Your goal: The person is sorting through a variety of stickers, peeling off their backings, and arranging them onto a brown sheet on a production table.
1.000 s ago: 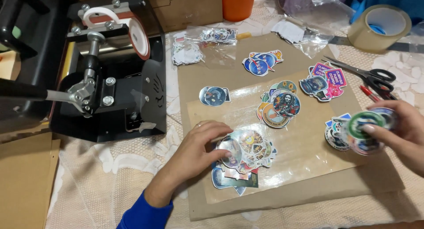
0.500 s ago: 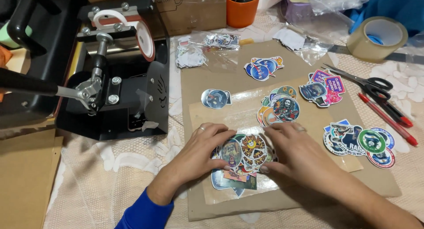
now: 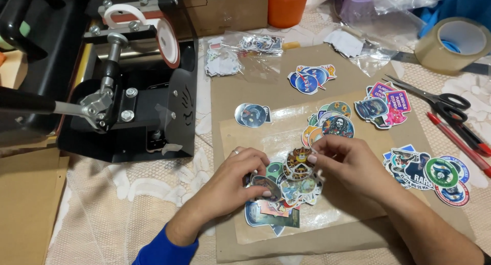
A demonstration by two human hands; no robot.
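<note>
Together, the left hand (image 3: 238, 175) and right hand (image 3: 348, 165) are pinching a round brown sticker (image 3: 298, 163) between fingertips. It is hovering just above the sticker pile (image 3: 281, 201), which is lying on the brown paper sheet (image 3: 245, 91).

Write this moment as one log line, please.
left hand: on sticker pile | right hand: pinching round sticker | under: brown paper

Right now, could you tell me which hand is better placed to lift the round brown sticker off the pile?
Probably the right hand: its fingertips already pinch the edge of the round brown sticker. The left hand rests lower on the pile of printed stickers, holding it down.
</note>
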